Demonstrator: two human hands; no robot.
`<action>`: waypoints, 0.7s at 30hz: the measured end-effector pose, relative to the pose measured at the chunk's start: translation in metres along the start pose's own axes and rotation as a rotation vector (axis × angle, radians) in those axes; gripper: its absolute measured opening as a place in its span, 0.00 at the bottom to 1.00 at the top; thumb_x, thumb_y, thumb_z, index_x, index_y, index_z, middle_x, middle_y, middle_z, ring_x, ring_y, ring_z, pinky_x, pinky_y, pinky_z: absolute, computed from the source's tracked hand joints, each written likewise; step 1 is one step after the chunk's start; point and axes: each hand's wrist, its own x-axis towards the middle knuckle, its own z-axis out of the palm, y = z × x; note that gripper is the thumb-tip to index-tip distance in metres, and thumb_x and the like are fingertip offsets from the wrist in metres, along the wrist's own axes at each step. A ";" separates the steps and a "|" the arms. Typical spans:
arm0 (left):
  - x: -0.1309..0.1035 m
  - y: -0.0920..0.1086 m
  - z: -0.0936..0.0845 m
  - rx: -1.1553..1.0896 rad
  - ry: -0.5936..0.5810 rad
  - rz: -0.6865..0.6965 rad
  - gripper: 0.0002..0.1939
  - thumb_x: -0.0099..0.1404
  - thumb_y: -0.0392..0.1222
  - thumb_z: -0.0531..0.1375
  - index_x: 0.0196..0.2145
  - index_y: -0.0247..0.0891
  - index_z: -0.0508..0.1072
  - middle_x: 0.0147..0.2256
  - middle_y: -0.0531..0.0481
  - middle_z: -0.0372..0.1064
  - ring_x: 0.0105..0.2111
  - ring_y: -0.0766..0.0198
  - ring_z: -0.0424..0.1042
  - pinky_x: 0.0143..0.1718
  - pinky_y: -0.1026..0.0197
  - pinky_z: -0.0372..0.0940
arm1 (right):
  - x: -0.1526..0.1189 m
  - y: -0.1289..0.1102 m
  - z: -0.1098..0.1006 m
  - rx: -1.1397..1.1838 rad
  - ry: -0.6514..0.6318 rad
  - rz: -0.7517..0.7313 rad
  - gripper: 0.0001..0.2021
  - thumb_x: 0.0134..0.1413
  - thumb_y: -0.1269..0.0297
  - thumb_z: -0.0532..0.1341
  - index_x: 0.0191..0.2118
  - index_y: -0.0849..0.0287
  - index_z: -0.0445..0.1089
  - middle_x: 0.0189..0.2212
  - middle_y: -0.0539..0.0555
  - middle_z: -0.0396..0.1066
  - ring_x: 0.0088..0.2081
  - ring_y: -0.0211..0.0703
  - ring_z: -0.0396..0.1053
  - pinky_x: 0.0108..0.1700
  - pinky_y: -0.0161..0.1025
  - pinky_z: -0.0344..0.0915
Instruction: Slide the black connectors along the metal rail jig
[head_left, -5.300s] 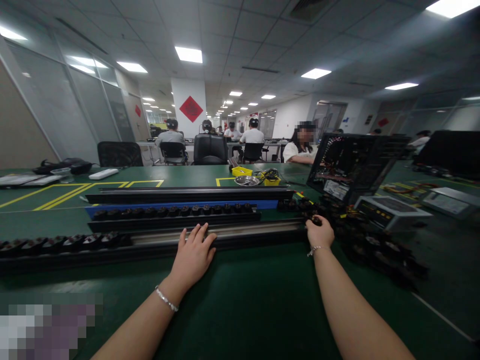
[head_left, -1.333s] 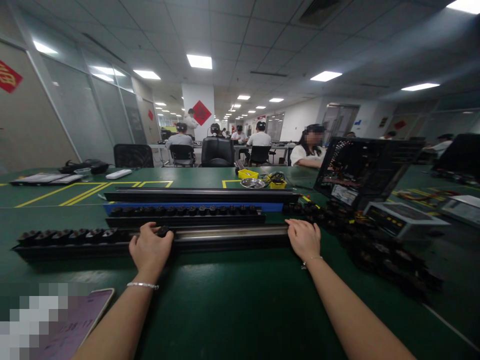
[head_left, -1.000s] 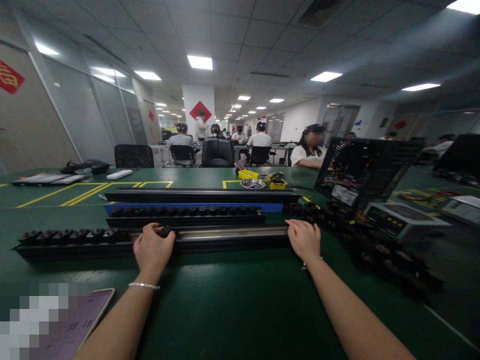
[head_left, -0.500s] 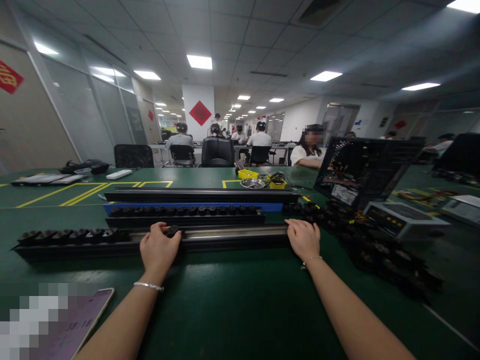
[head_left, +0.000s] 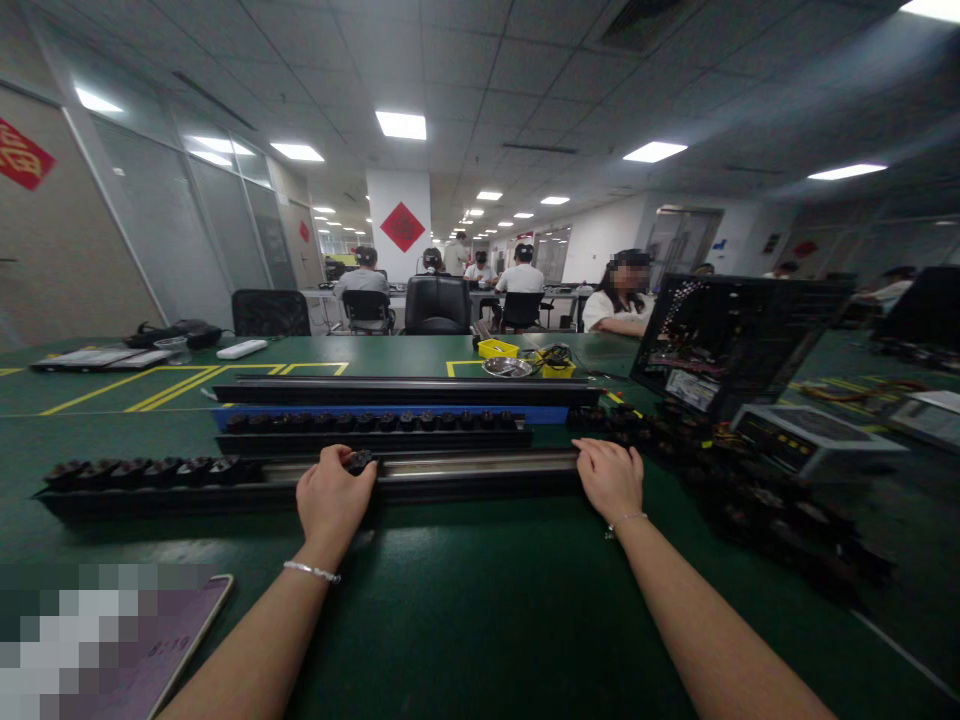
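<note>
My left hand (head_left: 335, 500) has its grip closed, thumb against fingers, on 1 small black part (head_left: 361, 462) at the near rail (head_left: 480, 466), while my right hand (head_left: 611, 482) rests at that rail's right end, and I cannot tell whether it holds anything. I judge this rail only partly filled: about 6 mounted parts (head_left: 154, 472) line its left stretch, but the length between my hands is bare. Many loose parts (head_left: 772, 500) lie on the desk (head_left: 480, 610) to my right, seemingly unplaced.
</note>
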 end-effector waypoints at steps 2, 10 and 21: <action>-0.001 0.001 0.000 0.000 -0.007 0.015 0.20 0.55 0.53 0.56 0.42 0.39 0.64 0.41 0.44 0.73 0.44 0.55 0.70 0.48 0.53 0.59 | 0.000 0.000 0.001 0.001 0.014 0.000 0.19 0.57 0.63 0.46 0.44 0.51 0.73 0.47 0.50 0.71 0.50 0.47 0.62 0.59 0.56 0.41; -0.005 0.000 0.003 0.097 0.003 0.139 0.30 0.56 0.58 0.54 0.51 0.36 0.64 0.49 0.41 0.69 0.52 0.52 0.64 0.53 0.50 0.56 | 0.000 0.002 0.002 0.007 0.015 -0.012 0.19 0.56 0.63 0.46 0.43 0.51 0.73 0.47 0.50 0.71 0.50 0.47 0.62 0.58 0.55 0.40; -0.009 -0.005 0.006 0.287 -0.166 0.270 0.37 0.62 0.64 0.39 0.58 0.37 0.61 0.61 0.48 0.54 0.64 0.49 0.43 0.60 0.40 0.41 | 0.000 0.002 0.004 0.013 0.028 -0.013 0.20 0.56 0.63 0.45 0.43 0.50 0.74 0.46 0.50 0.72 0.49 0.47 0.61 0.58 0.54 0.40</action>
